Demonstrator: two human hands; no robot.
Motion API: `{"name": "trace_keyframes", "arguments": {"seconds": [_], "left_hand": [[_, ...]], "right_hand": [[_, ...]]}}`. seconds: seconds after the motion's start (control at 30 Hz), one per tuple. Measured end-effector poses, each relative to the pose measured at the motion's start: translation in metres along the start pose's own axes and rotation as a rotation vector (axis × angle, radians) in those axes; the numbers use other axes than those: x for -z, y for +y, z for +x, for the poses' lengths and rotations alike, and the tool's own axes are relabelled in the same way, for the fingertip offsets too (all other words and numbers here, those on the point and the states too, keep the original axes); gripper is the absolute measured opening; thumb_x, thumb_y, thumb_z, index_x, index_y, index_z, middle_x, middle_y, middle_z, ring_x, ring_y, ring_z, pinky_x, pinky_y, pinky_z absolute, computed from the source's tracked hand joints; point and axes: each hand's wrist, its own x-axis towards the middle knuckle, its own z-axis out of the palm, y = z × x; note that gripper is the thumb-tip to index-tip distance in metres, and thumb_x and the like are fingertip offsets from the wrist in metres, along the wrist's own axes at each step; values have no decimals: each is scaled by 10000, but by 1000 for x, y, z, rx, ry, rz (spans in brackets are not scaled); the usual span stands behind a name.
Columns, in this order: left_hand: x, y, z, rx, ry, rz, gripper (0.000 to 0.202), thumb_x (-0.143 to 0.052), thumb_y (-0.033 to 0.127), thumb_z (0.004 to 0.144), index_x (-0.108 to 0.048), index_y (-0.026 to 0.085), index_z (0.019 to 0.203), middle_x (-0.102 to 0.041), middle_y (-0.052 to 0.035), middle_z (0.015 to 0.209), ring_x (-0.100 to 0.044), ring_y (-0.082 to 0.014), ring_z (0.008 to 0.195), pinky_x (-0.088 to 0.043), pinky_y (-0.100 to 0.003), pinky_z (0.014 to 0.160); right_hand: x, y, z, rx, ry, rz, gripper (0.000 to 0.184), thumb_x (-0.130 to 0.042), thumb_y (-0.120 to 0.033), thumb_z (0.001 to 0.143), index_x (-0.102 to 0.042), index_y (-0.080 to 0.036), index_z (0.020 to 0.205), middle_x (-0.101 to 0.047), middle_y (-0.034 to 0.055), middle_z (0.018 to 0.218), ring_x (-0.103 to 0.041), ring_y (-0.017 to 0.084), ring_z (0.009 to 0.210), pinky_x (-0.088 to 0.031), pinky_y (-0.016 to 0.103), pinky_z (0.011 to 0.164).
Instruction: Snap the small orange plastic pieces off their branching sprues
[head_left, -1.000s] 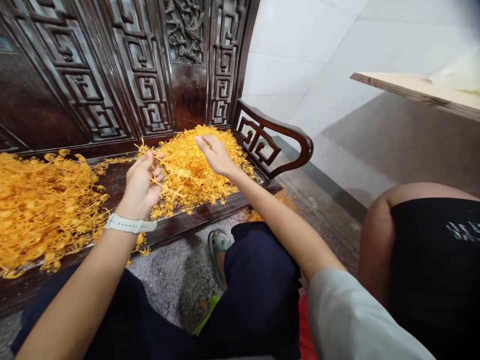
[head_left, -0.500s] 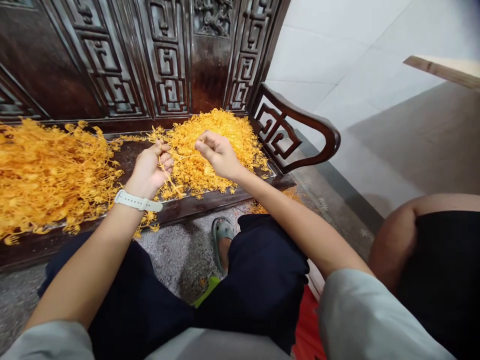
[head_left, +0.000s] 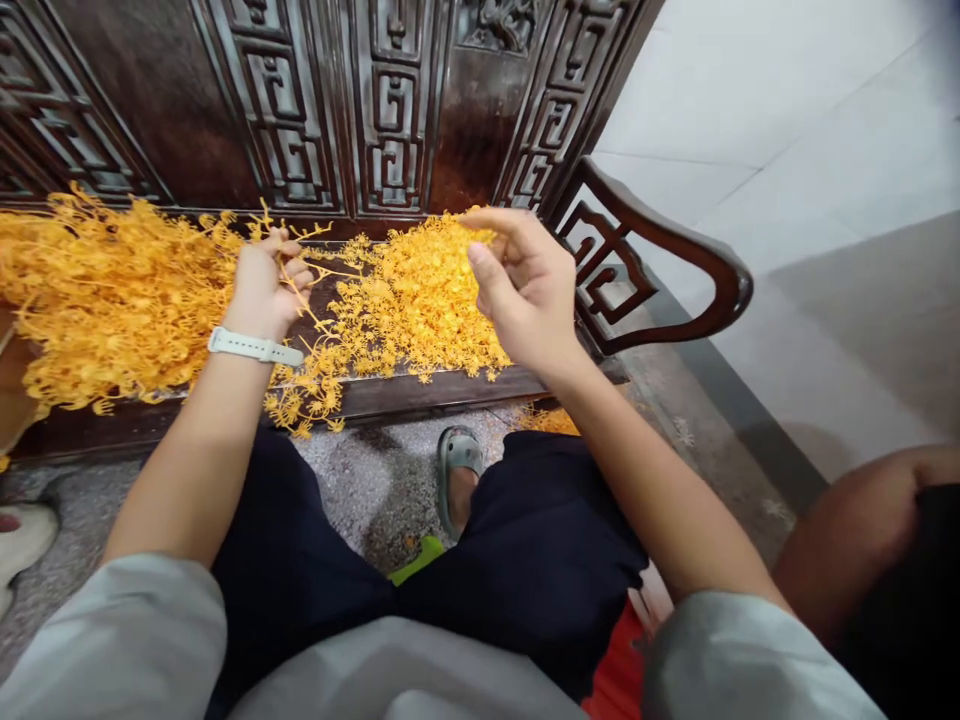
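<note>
since the earlier frame the right hand (head_left: 529, 290) has drawn away from the left hand (head_left: 266, 285), and its thumb and forefinger, then pinched together, have parted. it is now open, fingers loosely bent, in front of the right heap (head_left: 427, 290) of yellow sprigs and hiding part of it. the left hand grips a branched yellow sprig (head_left: 322, 270) above the desk (head_left: 420, 397), between the two heaps. the left heap (head_left: 127, 300) crowds just beside that hand, and loose pieces (head_left: 304, 398) spill over the front edge below the wristband (head_left: 255, 346). a curved armrest (head_left: 690, 325) closes off the desk's right end. yellow bits (head_left: 551, 418) lie on the floor near a clog (head_left: 459, 455); another person's leg (head_left: 855, 540) takes up the right edge.
</note>
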Motion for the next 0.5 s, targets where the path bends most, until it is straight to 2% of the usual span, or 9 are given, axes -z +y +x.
{"name": "trace_keyframes", "arguments": {"seconds": [0.1,0.17,0.2,0.27,0.33,0.43,0.5], "left_hand": [[-10,-8,-12,57,-13,19,357,-335,92,1139,-479,172,822,-345,81,555,-163,-39,390,-80,-223,439],[-14,-18,-17,86,-12,15,361,-352,149,1152,-468,184,812,-359,77,540,-165,-44,373,-101,-224,400],[-15,-23,-19,100,-17,12,360,-363,173,1155,-465,192,810,-368,73,534,-173,-47,362,-116,-220,377],[-16,-33,-21,124,-35,5,346,-390,187,1150,-468,204,813,-388,65,529,-200,-51,342,-139,-202,339],[-15,-42,-22,153,-68,7,329,-397,177,1144,-483,207,829,-412,59,541,-230,-49,333,-156,-177,321],[-15,-56,-22,181,-110,19,311,-413,161,1130,-498,198,833,-432,53,560,-239,-40,335,-175,-155,316],[-14,-63,-22,190,-112,26,300,-433,147,1113,-505,191,826,-441,46,566,-244,-38,341,-181,-156,318]], "right_hand": [[-1,61,7,-177,2,-47,580,-613,-551,1016,-545,-268,1517,-602,98,1399,-698,200,1055,-591,414,933],[-3,88,8,-249,-26,-83,617,-660,-566,984,-583,-232,1496,-571,137,1488,-685,238,1147,-570,457,1039],[-4,94,7,-284,-46,-78,603,-639,-587,992,-615,-214,1465,-582,148,1486,-676,255,1180,-562,464,1065],[-8,93,4,-357,-89,-8,611,-529,-649,1031,-640,-199,1430,-629,152,1432,-674,270,1191,-583,455,1037],[-14,82,1,-406,-129,87,663,-454,-701,1043,-593,-220,1478,-641,138,1421,-670,269,1196,-613,420,961],[-25,67,-1,-419,-174,161,701,-598,-702,984,-537,-244,1511,-581,124,1502,-634,260,1241,-622,347,863],[-31,64,-1,-434,-205,198,640,-718,-640,936,-606,-213,1400,-616,122,1423,-655,216,1101,-605,304,776]]}}
